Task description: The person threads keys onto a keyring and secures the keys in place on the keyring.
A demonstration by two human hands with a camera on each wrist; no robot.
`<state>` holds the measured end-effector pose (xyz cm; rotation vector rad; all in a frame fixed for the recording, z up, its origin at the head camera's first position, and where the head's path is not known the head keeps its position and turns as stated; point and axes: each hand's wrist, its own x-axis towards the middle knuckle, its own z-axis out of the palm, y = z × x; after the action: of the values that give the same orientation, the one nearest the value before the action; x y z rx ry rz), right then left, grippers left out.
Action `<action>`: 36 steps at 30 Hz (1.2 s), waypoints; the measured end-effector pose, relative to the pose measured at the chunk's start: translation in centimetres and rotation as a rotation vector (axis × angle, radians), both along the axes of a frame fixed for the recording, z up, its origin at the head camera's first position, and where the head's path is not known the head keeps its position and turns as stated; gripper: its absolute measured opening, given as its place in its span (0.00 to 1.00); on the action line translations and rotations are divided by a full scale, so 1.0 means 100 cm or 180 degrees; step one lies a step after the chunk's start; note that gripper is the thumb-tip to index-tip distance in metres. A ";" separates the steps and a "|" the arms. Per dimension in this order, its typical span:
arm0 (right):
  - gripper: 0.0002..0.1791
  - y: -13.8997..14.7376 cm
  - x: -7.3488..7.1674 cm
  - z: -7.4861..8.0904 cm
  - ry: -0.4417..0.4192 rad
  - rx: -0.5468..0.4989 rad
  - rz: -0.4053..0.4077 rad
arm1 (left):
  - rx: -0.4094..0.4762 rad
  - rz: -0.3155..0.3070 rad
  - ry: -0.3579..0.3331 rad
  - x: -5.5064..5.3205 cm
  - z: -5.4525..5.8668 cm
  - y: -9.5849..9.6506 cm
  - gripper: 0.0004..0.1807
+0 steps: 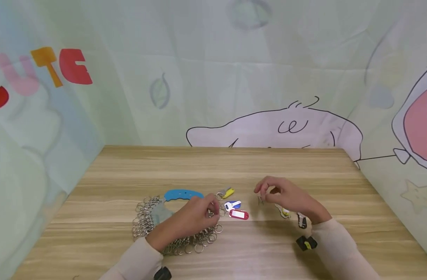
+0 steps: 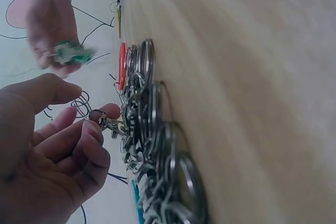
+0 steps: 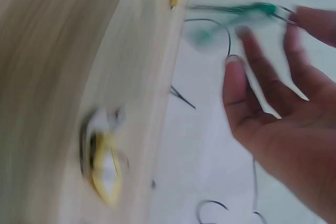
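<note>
In the head view a blue handle with a grey body carries a thick fringe of metal key rings and lies left of centre. Over its right side, my left hand pinches a key ring; the left wrist view shows this ring and its small metal fitting at the fingers, beside the bunch. To the right my right hand is raised above the table. Thumb and fingertip pinch the ring of a key with a green tag, which dangles blurred in the right wrist view.
Keys with a yellow tag, a blue tag and a red tag lie between the hands. Under the right hand lie a yellow-tagged key and a black-tagged one. A printed cloth backdrop stands behind the wooden table.
</note>
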<state>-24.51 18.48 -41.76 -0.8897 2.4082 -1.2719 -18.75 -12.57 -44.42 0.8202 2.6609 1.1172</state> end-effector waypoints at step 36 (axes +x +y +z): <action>0.05 -0.093 0.015 -0.019 -0.0652 -0.0618 0.0004 | 0.1417 0.0153 -0.1570 0.003 -0.010 -0.007 0.15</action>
<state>-22.98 9.15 -43.66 -0.7678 2.1548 -1.5364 -18.48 -13.31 -45.44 0.4509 2.0664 1.6992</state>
